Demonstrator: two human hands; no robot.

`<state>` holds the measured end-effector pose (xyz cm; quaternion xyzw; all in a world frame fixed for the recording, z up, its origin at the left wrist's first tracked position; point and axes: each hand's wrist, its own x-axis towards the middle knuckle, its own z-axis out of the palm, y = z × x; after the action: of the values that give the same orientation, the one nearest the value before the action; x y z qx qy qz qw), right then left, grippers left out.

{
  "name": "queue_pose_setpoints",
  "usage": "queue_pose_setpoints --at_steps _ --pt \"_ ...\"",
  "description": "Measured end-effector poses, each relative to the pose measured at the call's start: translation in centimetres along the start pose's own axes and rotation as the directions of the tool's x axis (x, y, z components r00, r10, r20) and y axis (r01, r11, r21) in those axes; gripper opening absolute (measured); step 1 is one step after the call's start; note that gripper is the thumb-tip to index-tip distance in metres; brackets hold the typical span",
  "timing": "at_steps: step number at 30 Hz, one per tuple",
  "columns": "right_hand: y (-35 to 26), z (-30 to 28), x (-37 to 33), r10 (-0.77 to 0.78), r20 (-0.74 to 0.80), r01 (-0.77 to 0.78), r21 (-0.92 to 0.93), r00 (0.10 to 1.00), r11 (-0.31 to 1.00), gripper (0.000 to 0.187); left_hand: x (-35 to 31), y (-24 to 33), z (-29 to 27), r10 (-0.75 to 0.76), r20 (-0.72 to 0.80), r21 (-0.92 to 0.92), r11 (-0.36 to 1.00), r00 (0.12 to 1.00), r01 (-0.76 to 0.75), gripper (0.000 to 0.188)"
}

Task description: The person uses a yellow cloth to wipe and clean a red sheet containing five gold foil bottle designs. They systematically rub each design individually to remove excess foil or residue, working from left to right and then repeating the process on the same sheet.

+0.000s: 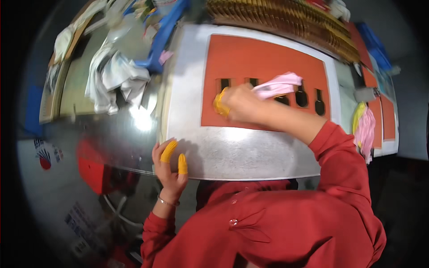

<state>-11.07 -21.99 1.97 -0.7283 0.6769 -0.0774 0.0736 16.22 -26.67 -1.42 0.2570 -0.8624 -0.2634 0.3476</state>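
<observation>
tabletop (pixel 250 156): pale and shiny, fills the middle of the frame; near edge curves across below center.
orange-red mat (pixel 263 53): flat on the tabletop, center to upper right of the frame.
brown slats (pixel 286 22): a long close-packed row along the upper right, just beyond the mat.
white cloth (pixel 118 73): crumpled, upper left of the frame, well apart from both hands.
right hand (pixel 243 102): over the lower left part of the mat, motion-blurred; grip curled closed around the pink cloth (pixel 286 83). cannot tell whether the fingertips also pinch or press a piece.
left hand (pixel 170 172): lower left of center, at the near edge of the tabletop; grip spread, fingers pointing up the frame, nothing held. a thin bangle on the wrist.
pink cloth: trails from the right hand toward the right, over the row of dark pieces.
dark pieces (pixel 301 96): five seen in a row across the mat, some partly hidden by hand and cloth; those at right are paddle-shaped, narrow end up.
finger covers (pixel 168 152): yellow, on two left-hand digits; more yellow at the right fingertips, blurred.
</observation>
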Motion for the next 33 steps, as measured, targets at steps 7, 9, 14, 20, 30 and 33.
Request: queue_pose_setpoints --at_steps 7,9,14,20,30,33 --pt "-3.5 -4.4 -11.3 -0.049 -0.594 0.154 0.127 0.803 0.980 0.010 6.7 3.3 -0.6 0.152 0.269 -0.077 0.988 0.951 -0.136 0.072" --pt "-1.8 -7.2 -16.0 0.105 -0.643 -0.014 0.146 0.759 0.989 0.010 10.0 6.2 1.9 0.310 0.362 -0.034 0.947 0.879 -0.320 0.086" --pt "4.6 -14.6 -27.7 0.736 -0.345 -0.423 0.644 0.582 0.637 0.010 13.8 10.4 12.2 0.340 0.590 0.040 0.893 0.732 -0.448 0.098" --pt "18.8 -18.6 -41.4 0.804 -0.492 -0.784 0.327 0.334 0.527 0.017 15.6 12.7 16.5 0.258 0.735 0.036 0.908 0.627 -0.417 0.098" --pt "30.2 -18.0 -39.3 0.653 -0.480 -0.807 -0.265 0.585 0.528 0.016 17.0 17.0 21.3 0.160 0.696 0.076 0.953 0.700 -0.294 0.099" --pt "30.9 -17.6 -38.2 0.652 -0.403 -0.767 -0.325 0.642 0.553 0.017 16.9 16.9 22.0 0.199 0.713 0.065 0.936 0.672 -0.346 0.099"
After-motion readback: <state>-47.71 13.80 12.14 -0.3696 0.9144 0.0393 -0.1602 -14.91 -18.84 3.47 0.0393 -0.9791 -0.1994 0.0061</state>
